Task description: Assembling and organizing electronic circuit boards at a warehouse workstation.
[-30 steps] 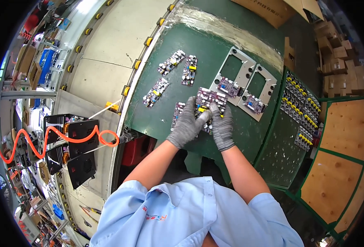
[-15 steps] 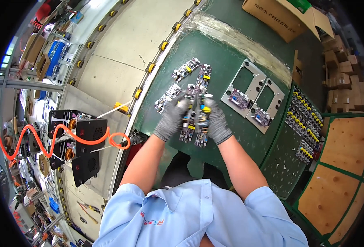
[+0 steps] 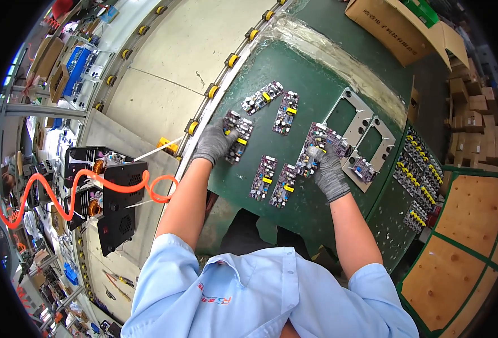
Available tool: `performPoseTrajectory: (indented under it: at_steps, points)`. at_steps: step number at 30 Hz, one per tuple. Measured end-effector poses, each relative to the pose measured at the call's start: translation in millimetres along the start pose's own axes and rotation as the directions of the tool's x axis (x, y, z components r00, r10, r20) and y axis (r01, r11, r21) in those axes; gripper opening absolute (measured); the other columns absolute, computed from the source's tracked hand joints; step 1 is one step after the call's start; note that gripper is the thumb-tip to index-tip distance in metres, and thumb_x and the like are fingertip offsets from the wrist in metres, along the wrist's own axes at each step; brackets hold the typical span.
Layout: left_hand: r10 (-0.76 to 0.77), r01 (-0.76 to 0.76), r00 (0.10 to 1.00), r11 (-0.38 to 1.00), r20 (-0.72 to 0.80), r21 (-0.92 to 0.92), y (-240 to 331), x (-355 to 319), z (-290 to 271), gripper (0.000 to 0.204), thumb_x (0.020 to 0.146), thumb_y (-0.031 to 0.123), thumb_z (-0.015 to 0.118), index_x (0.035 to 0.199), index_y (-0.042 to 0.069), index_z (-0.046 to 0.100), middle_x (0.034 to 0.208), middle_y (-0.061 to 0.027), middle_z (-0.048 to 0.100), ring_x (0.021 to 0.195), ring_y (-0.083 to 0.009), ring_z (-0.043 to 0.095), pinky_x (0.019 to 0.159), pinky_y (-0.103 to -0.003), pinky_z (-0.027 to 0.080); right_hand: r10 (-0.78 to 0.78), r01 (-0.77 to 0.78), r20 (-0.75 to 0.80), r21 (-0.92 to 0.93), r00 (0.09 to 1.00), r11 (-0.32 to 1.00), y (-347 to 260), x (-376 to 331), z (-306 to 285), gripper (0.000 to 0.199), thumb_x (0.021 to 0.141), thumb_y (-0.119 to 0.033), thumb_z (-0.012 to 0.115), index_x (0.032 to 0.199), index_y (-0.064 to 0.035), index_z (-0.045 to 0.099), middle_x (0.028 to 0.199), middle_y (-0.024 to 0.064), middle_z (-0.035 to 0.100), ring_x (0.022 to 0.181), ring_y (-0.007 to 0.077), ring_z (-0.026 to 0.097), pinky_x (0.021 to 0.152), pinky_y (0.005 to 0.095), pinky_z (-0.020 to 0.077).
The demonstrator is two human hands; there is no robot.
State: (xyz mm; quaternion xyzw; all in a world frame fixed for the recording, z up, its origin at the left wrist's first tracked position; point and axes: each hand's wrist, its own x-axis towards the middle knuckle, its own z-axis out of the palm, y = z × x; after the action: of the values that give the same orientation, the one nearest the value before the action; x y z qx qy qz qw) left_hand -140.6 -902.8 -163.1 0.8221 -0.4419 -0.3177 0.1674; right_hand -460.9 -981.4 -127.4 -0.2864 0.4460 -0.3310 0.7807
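Observation:
At the left of the green work table [image 3: 249, 143], my gloved left hand [image 3: 215, 143] closes its fingers on the near edge of a populated circuit board [image 3: 240, 141]. Over on the right, my gloved right hand [image 3: 329, 170] grips another circuit board [image 3: 307, 155], tilted beside the metal plates. Its fingers partly cover that board. Two circuit boards lie farther back, one slanted [image 3: 262, 97] and one nearly upright in view [image 3: 285, 114]. Between my hands and nearer to me lie two more, a left one [image 3: 263, 178] and a right one [image 3: 283, 186]. All carry yellow parts.
Grey metal plates with square cutouts [image 3: 383, 139] lie at the right, one bearing a circuit board [image 3: 366, 169]. Rows of boards [image 3: 415, 163] stand beyond. A roller conveyor [image 3: 164, 73] with black-cased units [image 3: 119, 197] and a coiled orange hose [image 3: 80, 183] runs along the left.
My hands have moved apart from the middle, the left to the left and the right toward the plates, each with a board. Two boards from the central cluster now lie apart near me.

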Motion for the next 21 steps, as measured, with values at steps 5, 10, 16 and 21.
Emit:
performPoseTrajectory:
  at_steps: [5,10,16,21]
  points:
    - [-0.035,0.037,0.999,0.997,0.020,-0.072,9.5,-13.9,8.9,0.073,0.082,0.048,0.074,0.137,0.006,0.052,0.117,-0.0270,0.066,0.111,-0.0388,0.064,0.097,-0.046,0.049,-0.271,0.237,-0.001,-0.483,0.963,0.843,-25.1,46.2,4.3,0.035,0.087,-0.002,0.070,0.120,-0.0037,0.059,0.101,0.0047,0.069,0.085,0.0146,0.066,0.073,0.0306,0.0554]
    - [-0.003,0.008,0.998,0.996,-0.059,0.088,0.3,-23.2,6.5,0.084,0.075,0.051,0.079,0.140,0.006,0.050,0.116,-0.0277,0.061,0.108,-0.0419,0.063,0.096,-0.046,0.051,-0.307,-0.088,-0.190,-0.944,0.933,0.317,-50.7,103.6,29.1,0.057,0.077,-0.029,0.084,0.119,0.0007,0.059,0.106,0.0179,0.071,0.095,0.0308,0.071,0.085,0.0399,0.0553]
    - [-0.027,0.045,0.982,0.995,-0.189,0.089,8.3,-24.3,8.9,0.073,0.076,0.044,0.080,0.133,0.002,0.057,0.118,-0.0246,0.061,0.107,-0.0354,0.064,0.094,-0.043,0.052,-0.112,-0.390,-0.387,-0.921,0.915,-0.006,-33.6,149.5,45.9,0.056,0.081,-0.039,0.074,0.120,0.0003,0.065,0.125,0.0263,0.064,0.117,0.0377,0.063,0.101,0.0420,0.0506]
    - [-0.053,0.061,0.996,0.992,-0.068,0.112,21.5,-18.2,9.4,0.067,0.078,0.045,0.077,0.131,0.008,0.061,0.116,-0.0219,0.062,0.104,-0.0361,0.064,0.092,-0.046,0.052,-0.110,-0.303,-0.304,-0.953,0.946,0.027,-36.5,133.7,52.9,0.067,0.074,-0.044,0.082,0.118,0.0029,0.064,0.119,0.0256,0.067,0.113,0.0372,0.065,0.096,0.0430,0.0509]
